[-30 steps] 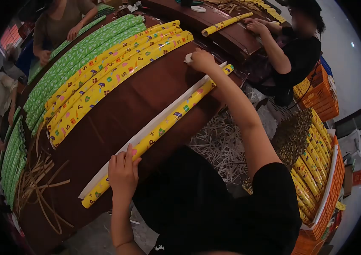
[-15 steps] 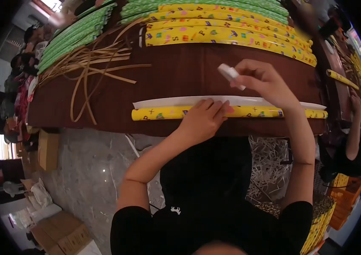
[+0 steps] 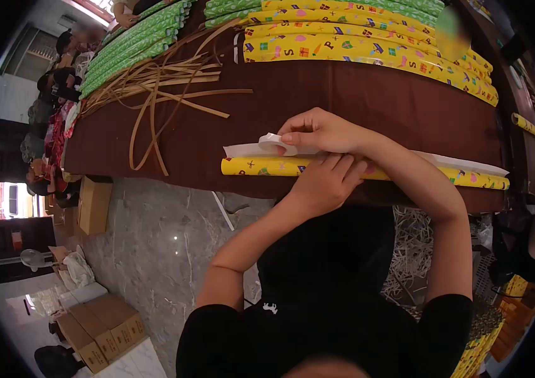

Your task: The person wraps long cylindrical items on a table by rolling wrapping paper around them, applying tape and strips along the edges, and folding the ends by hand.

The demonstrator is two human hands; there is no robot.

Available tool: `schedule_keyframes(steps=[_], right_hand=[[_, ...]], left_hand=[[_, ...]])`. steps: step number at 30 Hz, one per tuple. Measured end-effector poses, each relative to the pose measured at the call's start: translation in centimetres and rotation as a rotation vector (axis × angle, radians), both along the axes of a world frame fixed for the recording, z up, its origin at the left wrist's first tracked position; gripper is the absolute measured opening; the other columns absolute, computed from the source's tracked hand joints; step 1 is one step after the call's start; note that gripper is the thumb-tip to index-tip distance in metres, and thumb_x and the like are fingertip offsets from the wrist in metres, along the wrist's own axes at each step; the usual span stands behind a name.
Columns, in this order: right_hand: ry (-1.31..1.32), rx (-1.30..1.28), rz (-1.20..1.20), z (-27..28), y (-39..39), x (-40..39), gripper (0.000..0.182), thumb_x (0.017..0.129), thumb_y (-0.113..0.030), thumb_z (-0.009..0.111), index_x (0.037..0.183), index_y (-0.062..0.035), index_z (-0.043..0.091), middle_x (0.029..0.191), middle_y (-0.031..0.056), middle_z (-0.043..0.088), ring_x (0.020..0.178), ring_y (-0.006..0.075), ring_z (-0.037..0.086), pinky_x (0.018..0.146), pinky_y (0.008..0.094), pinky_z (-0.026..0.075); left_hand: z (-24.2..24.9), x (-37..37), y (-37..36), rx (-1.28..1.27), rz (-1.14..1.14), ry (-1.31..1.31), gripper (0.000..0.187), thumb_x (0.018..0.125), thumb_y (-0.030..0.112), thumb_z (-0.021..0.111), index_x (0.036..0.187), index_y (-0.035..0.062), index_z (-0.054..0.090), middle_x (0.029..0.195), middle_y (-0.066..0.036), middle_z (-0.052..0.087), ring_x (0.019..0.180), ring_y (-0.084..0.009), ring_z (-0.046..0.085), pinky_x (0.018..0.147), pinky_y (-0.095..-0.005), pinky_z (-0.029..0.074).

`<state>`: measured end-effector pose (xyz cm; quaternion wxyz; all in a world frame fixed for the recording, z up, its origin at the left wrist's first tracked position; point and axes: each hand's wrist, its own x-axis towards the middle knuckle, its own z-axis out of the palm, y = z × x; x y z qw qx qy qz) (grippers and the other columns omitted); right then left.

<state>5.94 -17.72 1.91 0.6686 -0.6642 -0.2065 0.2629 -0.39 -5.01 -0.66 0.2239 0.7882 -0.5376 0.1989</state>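
A roll of yellow printed wrapping paper lies across the near part of the table, its white inner edge lifted along the far side. My left hand is closed over the middle of this roll, fingers bent across its top. Just beyond it, my right hand pinches a white roll of tape over the white paper edge, left of my left hand. My right forearm crosses above the right half of the wrapping paper and hides part of it.
Finished-looking yellow rolls and green rolls line the far side of the brown-covered table. Tan strips lie tangled at left. Cardboard boxes stand on the floor; shredded paper lies below at right. Other people sit at far left.
My right hand has brought the tape left and down, from above the table to the white paper edge. My left hand stays on the wrapping paper roll. The whole view has shifted slightly.
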Motion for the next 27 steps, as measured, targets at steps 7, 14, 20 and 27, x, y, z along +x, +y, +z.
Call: schedule_keyframes(steps=[7, 14, 20, 27], right_hand=[[-0.691, -0.312, -0.125, -1.3, 0.5, -0.9, 0.029, 0.092, -0.03, 0.069, 0.103, -0.0034, 0.071, 0.089, 0.0031, 0.068, 0.086, 0.0142, 0.057, 0.086, 0.0326, 0.042], [-0.868, -0.252, -0.081, -0.9, 1.1, -1.6, 0.025, 0.086, -0.03, 0.075, 0.099, -0.0085, 0.072, 0.086, 0.0012, 0.066, 0.086, 0.0176, 0.055, 0.079, 0.0336, 0.036], [-0.891, -0.218, -0.095, -0.9, 1.2, -1.8, 0.025, 0.085, -0.03, 0.076, 0.097, -0.0087, 0.072, 0.085, 0.0, 0.066, 0.084, 0.0173, 0.054, 0.079, 0.0335, 0.036], [-0.752, -0.254, -0.113, 0.0, 0.9, -2.0, 0.031, 0.082, -0.031, 0.079, 0.101, -0.009, 0.068, 0.08, 0.0015, 0.062, 0.084, 0.0161, 0.053, 0.082, 0.0331, 0.034]], left_hand=[[1.7, -2.6, 3.8, -0.334, 0.294, -0.145, 0.042, 0.083, 0.015, 0.075, 0.121, 0.0028, 0.06, 0.107, -0.009, 0.062, 0.097, -0.0255, 0.058, 0.085, -0.0394, 0.044], [1.1, -1.4, 8.2, -0.568, 0.65, 0.483, 0.023, 0.088, 0.001, 0.07, 0.11, 0.0007, 0.062, 0.105, -0.01, 0.062, 0.096, -0.0193, 0.061, 0.086, -0.0306, 0.048], [0.9, -1.9, 8.5, -0.609, 0.571, 0.373, 0.013, 0.087, -0.003, 0.07, 0.099, -0.0001, 0.065, 0.1, -0.01, 0.065, 0.092, -0.0185, 0.062, 0.08, -0.0299, 0.05], [1.2, -1.4, 10.6, -0.521, 0.602, 0.427, 0.01, 0.088, -0.003, 0.069, 0.096, -0.0005, 0.065, 0.094, -0.009, 0.066, 0.087, -0.016, 0.063, 0.082, -0.0275, 0.05]])
